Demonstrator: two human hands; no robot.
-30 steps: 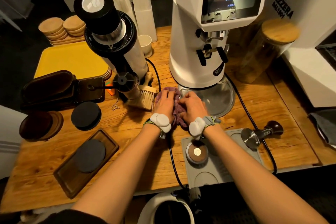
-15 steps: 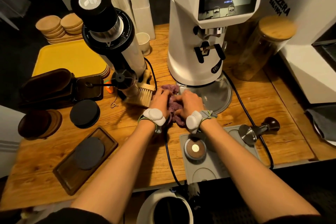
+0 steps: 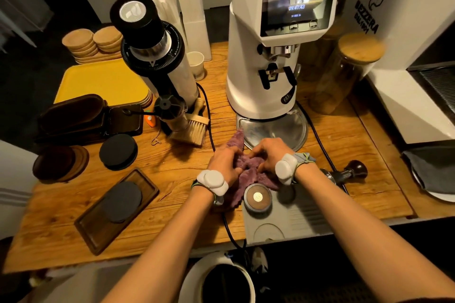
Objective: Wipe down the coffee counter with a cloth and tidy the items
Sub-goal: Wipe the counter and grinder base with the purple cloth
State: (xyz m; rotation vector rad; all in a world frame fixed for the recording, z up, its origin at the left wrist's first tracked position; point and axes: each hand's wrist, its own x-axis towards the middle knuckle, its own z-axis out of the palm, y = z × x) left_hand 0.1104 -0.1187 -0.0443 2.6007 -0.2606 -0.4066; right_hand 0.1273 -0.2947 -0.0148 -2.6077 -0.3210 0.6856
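A purple cloth (image 3: 248,174) lies bunched on the wooden counter (image 3: 172,155), just in front of the white grinder (image 3: 268,56) and its round metal base (image 3: 283,130). My left hand (image 3: 225,163) grips the cloth's left side and my right hand (image 3: 270,152) grips its right side, fingers curled into the fabric. One corner of the cloth points up toward the grinder base. Its lower edge hangs over the grey tamping mat (image 3: 290,214), beside a round distributor (image 3: 257,197).
A black grinder (image 3: 155,56) with a brush (image 3: 194,128) stands left. Dark wooden trays (image 3: 83,224), black discs (image 3: 118,151) and a yellow tray (image 3: 98,81) fill the left side. A tamper (image 3: 344,173) lies right, a glass jar (image 3: 344,74) behind. Black cables (image 3: 209,118) cross the counter.
Both hands have pulled the cloth back from the grinder base toward me, onto the edge of the grey mat, and bunched it more tightly.
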